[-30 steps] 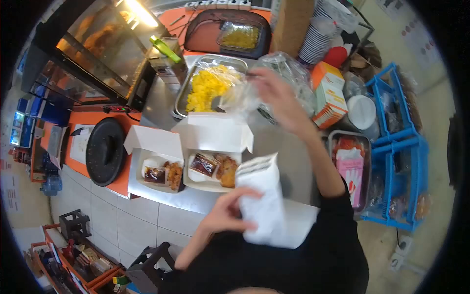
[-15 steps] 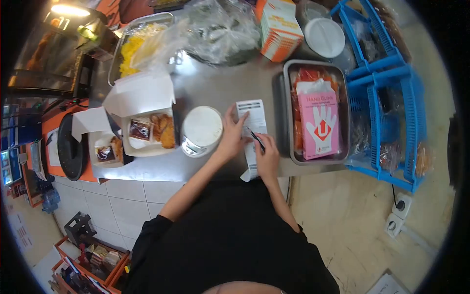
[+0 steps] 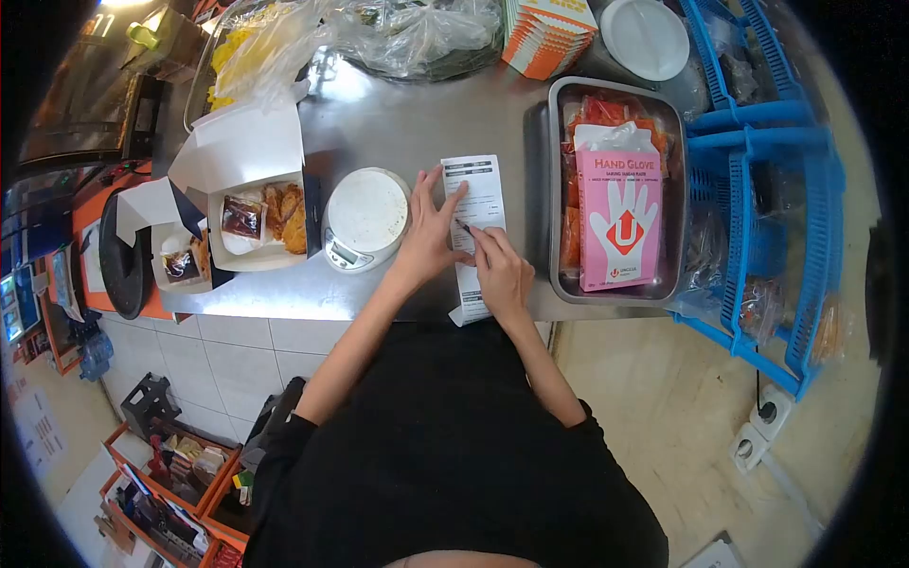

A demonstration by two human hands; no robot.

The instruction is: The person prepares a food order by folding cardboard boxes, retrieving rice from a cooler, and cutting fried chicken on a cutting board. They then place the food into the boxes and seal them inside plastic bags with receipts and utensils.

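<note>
A long printed receipt [image 3: 485, 201] lies on the steel counter in front of me, its lower end curling at the counter edge. My left hand [image 3: 428, 237] rests on the receipt's left side, fingers spread and thumb pointing right. My right hand [image 3: 505, 275] grips a dark pen [image 3: 463, 226], its point on or just above the paper beside my left fingers; most of the pen is hidden by the hand. Left of my left hand sits a round white kitchen scale [image 3: 367, 213] with a small display.
Open boxes of fried food with sauce packets, one larger box [image 3: 256, 257] and one smaller box [image 3: 183, 281], stand at left. On the right, a metal tray [image 3: 675, 227] holds red packets and a pink glove box [image 3: 620, 213]. Blue baskets [image 3: 757, 142] stand beyond it. Plastic bags [image 3: 417, 38] lie behind.
The view has shifted, so the counter items appear higher and mostly further left. My right hand has closed over the pen, hiding more of it. My left hand stays on the receipt.
</note>
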